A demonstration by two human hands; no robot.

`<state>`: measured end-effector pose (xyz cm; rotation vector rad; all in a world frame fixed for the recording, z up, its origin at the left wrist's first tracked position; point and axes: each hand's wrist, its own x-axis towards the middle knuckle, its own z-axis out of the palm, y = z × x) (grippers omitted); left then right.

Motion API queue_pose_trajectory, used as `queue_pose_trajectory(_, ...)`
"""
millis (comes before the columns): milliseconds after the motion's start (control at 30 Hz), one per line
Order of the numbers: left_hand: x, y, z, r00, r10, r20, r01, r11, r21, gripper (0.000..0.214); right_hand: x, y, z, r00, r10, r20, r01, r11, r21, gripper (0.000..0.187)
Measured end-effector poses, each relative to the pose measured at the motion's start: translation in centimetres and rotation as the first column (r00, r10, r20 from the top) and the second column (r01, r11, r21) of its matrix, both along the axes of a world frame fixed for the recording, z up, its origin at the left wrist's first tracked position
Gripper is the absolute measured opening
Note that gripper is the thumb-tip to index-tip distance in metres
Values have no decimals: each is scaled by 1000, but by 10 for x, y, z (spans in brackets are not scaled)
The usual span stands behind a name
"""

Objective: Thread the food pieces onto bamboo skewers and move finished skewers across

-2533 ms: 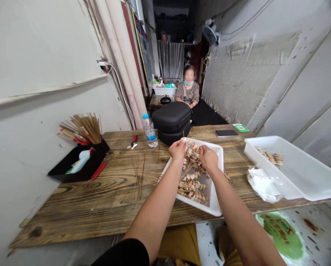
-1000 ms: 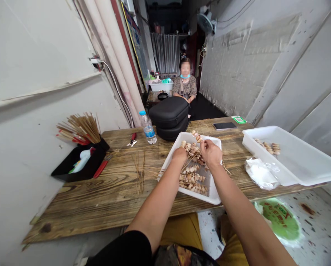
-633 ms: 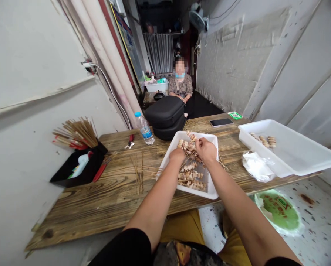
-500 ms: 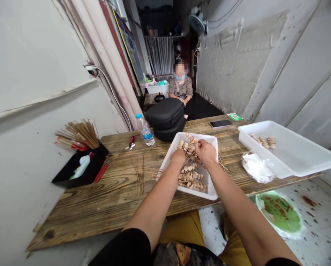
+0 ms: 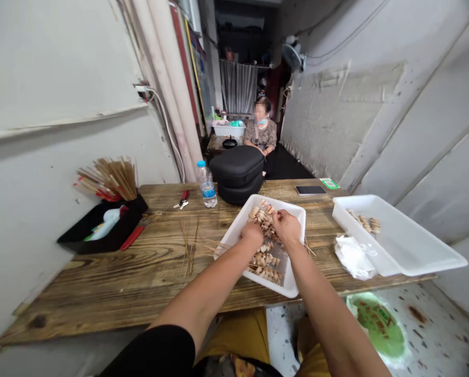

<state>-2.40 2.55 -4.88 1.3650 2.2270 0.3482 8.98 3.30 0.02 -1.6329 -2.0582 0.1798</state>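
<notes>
My left hand (image 5: 252,233) is curled closed over the left part of a white plastic tray (image 5: 227,232). Thin sticks show beside its fingers, which are partly hidden. Just to the right, my right hand (image 5: 287,227) pinches the far end of a meat skewer (image 5: 270,209), fingertips pressed together at the pale meat pieces. More meat skewers (image 5: 266,273) lie in rows in the near half of the tray. Their bare stick ends (image 5: 214,248) poke out past the tray's left rim, and other sticks (image 5: 309,248) jut over the right one.
Loose bamboo sticks (image 5: 190,246) lie left of the tray. A water bottle (image 5: 207,184) and black case (image 5: 236,173) stand behind it. At right are a plastic bag (image 5: 354,256) and a larger white tray (image 5: 411,235) with several skewers. A person (image 5: 260,131) sits beyond the table.
The view has shifted, so the table and trays sit a little lower and further left. Both hands stay over the tray, working close together at its far half.
</notes>
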Motion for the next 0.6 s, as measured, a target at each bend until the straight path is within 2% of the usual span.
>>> queue_pose_trajectory(200,10,5,1,981,180,72,-182,983,21,18,0,1,-2,999,3,43,-3,1000,-18,38)
queue_pose_trajectory(367,9,12,-8,949,291,125,-302,949,88,18,-4,4,-1,997,18,72,-14,999,-48,42)
queue_pose_trajectory(500,7,14,-14,937,271,220,-307,940,149,20,-4,3,0,994,24,103,-17,997,-69,42)
queue_pose_trajectory(600,2,16,-15,920,186,344,-258,949,179,18,-4,6,-2,992,28,123,-19,997,-76,44)
